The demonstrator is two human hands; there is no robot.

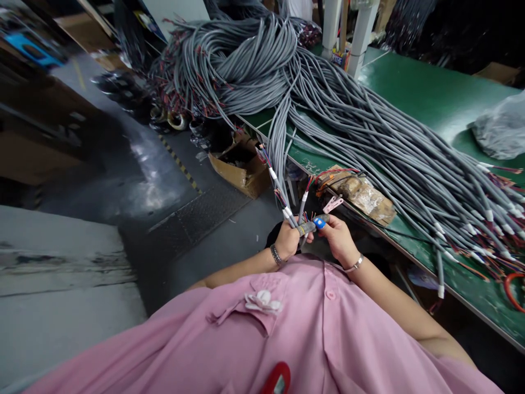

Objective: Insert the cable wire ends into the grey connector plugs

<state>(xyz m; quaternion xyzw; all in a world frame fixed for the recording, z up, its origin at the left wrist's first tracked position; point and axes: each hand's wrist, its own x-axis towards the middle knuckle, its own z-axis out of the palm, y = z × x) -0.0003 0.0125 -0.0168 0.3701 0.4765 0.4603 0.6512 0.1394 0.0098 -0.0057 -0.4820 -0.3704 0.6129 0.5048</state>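
Just off the green desk (430,98) edge, the left hand (287,239) clenches grey cable ends (289,214), the right hand (338,238) pinching their tips.

Bench count
Two hands (287,238) (338,236); two wrist bracelets (275,254) (354,265); one cardboard box (241,164); one plastic bag (500,128); grey cables (369,137) too many to count.

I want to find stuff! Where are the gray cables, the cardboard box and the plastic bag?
gray cables (369,137), head view, middle of the pile on the table.
cardboard box (240,167), head view, its front wall.
plastic bag (502,131), head view, its crumpled middle.
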